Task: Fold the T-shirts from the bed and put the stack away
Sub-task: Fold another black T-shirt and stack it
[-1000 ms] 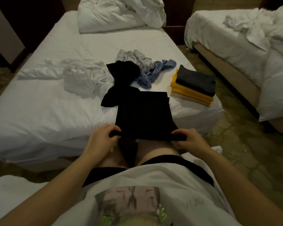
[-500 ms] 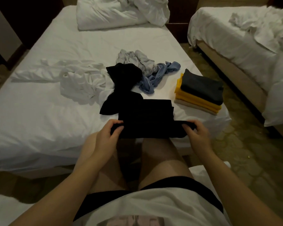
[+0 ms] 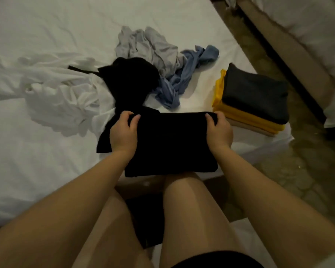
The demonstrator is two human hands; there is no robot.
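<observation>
Bed (image 3: 46, 161) under a creased white sheet fills most of my view. On its near edge I see the folded black T-shirt (image 3: 170, 147), with my left hand (image 3: 124, 132) and right hand (image 3: 219, 130) each gripping a far corner. The folded stack (image 3: 255, 97) sits at the bed's right corner, with loose clothes (image 3: 149, 45) behind the shirt. A patterned floor (image 3: 298, 161) lies between this and a second bed (image 3: 307, 26).

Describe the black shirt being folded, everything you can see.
The black shirt is soft, dark cloth folded into a flat rectangle at the near edge of the bed. The left hand and right hand grip its far corners, fingers curled over the fold. Another black garment lies against its far left corner.
</observation>
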